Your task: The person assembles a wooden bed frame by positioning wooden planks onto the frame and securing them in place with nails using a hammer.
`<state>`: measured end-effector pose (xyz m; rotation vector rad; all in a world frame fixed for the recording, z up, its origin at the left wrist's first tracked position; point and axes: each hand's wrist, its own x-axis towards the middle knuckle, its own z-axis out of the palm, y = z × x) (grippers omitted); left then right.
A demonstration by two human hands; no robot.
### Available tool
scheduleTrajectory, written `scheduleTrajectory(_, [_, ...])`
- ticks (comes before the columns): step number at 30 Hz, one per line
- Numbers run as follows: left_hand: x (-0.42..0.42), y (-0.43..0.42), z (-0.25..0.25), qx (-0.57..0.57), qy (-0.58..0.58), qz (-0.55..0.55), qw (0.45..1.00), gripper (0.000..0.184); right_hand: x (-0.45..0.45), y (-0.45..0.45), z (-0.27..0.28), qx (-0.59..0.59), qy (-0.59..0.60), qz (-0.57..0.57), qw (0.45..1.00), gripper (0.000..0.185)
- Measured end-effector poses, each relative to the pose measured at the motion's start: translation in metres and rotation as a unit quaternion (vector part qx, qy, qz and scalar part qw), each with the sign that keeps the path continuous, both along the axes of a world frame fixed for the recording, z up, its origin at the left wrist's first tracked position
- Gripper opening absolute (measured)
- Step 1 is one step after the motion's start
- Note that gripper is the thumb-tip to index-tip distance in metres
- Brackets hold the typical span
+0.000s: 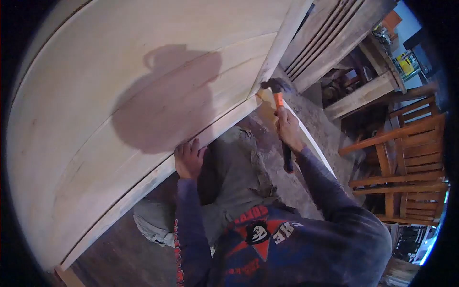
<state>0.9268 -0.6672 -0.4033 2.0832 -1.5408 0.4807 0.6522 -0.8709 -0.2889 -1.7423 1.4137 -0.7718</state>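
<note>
My right hand (pixel 289 128) is wrapped around the orange and black handle of a claw hammer (pixel 278 99). The dark hammer head is at the near corner of a large pale wooden panel (pixel 91 71); whether it touches the wood I cannot tell. Along the panel's lower side runs a light wooden edge strip (pixel 122 206). On that strip rests my left hand (pixel 189 161), its fingers apart and lying over the edge. A shadow of my head and arm falls across the panel.
Slatted wooden chairs (pixel 406 155) stand at the right. Behind the corner is a grooved wooden piece (pixel 330 38), with a wooden bench (pixel 366 95) beside it. A thin white-edged board (pixel 313 138) extends past my right forearm. My legs are under the panel's edge.
</note>
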Motion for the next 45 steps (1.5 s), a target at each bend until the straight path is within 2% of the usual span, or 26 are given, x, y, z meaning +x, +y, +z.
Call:
scheduleTrajectory(1, [0.002,-0.001,0.002,-0.008,-0.007,-0.002,1.000,0.046,-0.002,-0.006,-0.020,0.001,-0.001,0.001,1.000,0.053])
scheduleTrajectory(2, [0.004,-0.001,0.003,-0.009,-0.010,-0.002,1.000,0.046,-0.007,-0.018,-0.054,-0.093,0.092,0.010,0.991,0.051])
scheduleTrajectory(3, [0.003,0.000,0.002,0.001,0.008,-0.011,1.000,0.045,-0.004,-0.016,-0.053,-0.186,0.184,0.015,0.965,0.050])
scheduleTrajectory(4, [0.004,-0.001,0.003,0.009,0.023,-0.020,0.999,0.045,-0.006,-0.021,-0.044,-0.189,0.180,0.010,0.965,0.050])
scheduleTrajectory(5, [0.006,0.000,0.003,0.006,0.016,-0.025,1.000,0.045,-0.009,-0.026,-0.035,-0.082,0.171,0.038,0.981,0.050])
scheduleTrajectory(7, [0.005,-0.002,0.001,-0.010,0.036,-0.018,0.999,0.043,0.005,-0.030,-0.001,0.019,0.158,0.081,0.984,0.051])
scheduleTrajectory(9, [0.005,0.001,0.000,-0.006,0.035,-0.012,0.999,0.043,0.003,-0.020,0.008,0.057,0.094,0.070,0.991,0.058])
scheduleTrajectory(10, [0.003,-0.001,0.000,-0.007,0.030,-0.007,1.000,0.043,0.003,-0.018,0.004,0.058,0.098,0.072,0.991,0.058])
scheduleTrajectory(13, [0.003,0.000,-0.002,0.020,0.052,0.003,0.998,0.043,-0.002,-0.022,-0.039,-0.067,0.077,0.005,0.995,0.064])
scheduleTrajectory(14, [0.004,0.000,-0.004,0.020,0.051,0.000,0.998,0.043,-0.010,-0.035,-0.077,-0.070,0.149,0.050,0.985,0.065])
scheduleTrajectory(16, [0.006,-0.002,-0.003,-0.006,0.003,-0.010,1.000,0.044,-0.011,-0.033,-0.064,-0.075,0.215,0.087,0.970,0.067])
scheduleTrajectory(18, [0.008,-0.004,-0.003,-0.014,0.012,-0.016,1.000,0.044,-0.013,-0.037,-0.025,0.104,0.124,0.092,0.983,0.066])
scheduleTrajectory(20, [0.007,0.001,-0.006,-0.010,0.029,-0.021,0.999,0.044,-0.009,-0.017,0.003,0.112,0.104,0.049,0.987,0.065])
scheduleTrajectory(22, [0.007,0.000,-0.012,-0.013,0.010,-0.009,1.000,0.043,-0.004,-0.009,0.000,0.123,0.087,0.007,0.989,0.064])
scheduleTrajectory(23, [0.006,0.001,-0.012,-0.009,0.010,-0.011,1.000,0.043,-0.002,-0.007,-0.011,0.011,0.107,0.002,0.994,0.065])
scheduleTrajectory(25, [0.004,0.000,-0.007,0.022,0.048,0.000,0.999,0.043,-0.004,-0.010,-0.035,-0.102,0.121,-0.012,0.987,0.065])
scheduleTrajectory(26, [0.001,0.000,-0.004,0.018,0.043,-0.006,0.999,0.043,-0.005,-0.020,-0.051,-0.078,0.183,0.023,0.980,0.065])
scheduleTrajectory(28, [0.004,-0.001,0.001,0.013,0.014,0.000,1.000,0.042,0.002,-0.029,-0.042,-0.065,0.234,0.055,0.969,0.065])
scheduleTrajectory(31, [0.003,0.001,-0.004,-0.031,0.023,-0.005,0.999,0.043,-0.007,-0.029,-0.025,-0.013,0.224,0.074,0.972,0.064])
scheduleTrajectory(34, [0.003,0.001,-0.005,-0.025,0.028,0.000,0.999,0.044,-0.010,-0.025,-0.027,0.032,0.144,0.040,0.988,0.062])
scheduleTrajectory(36, [0.003,0.001,-0.006,-0.006,0.032,0.005,0.999,0.044,-0.007,-0.023,-0.039,-0.067,0.261,0.032,0.962,0.057])
scheduleTrajectory(37, [0.001,0.000,-0.006,0.008,0.035,0.005,0.999,0.045,-0.010,-0.030,-0.053,-0.066,0.260,0.029,0.963,0.057])
scheduleTrajectory(39, [0.002,0.001,-0.004,0.020,0.022,0.002,1.000,0.045,-0.005,-0.048,-0.067,-0.044,0.362,0.104,0.925,0.045])
scheduleTrajectory(40, [0.004,-0.001,-0.005,0.034,0.018,0.013,0.999,0.045,-0.002,-0.053,-0.059,-0.054,0.360,0.105,0.925,0.045])
scheduleTrajectory(43, [0.000,0.003,-0.006,0.033,0.027,0.031,0.999,0.045,-0.008,-0.033,-0.033,-0.041,0.231,0.138,0.962,0.040])
scheduleTrajectory(45, [0.002,0.005,-0.011,0.020,0.035,0.024,0.999,0.045,0.000,-0.021,-0.020,0.003,0.191,0.061,0.980,0.042])
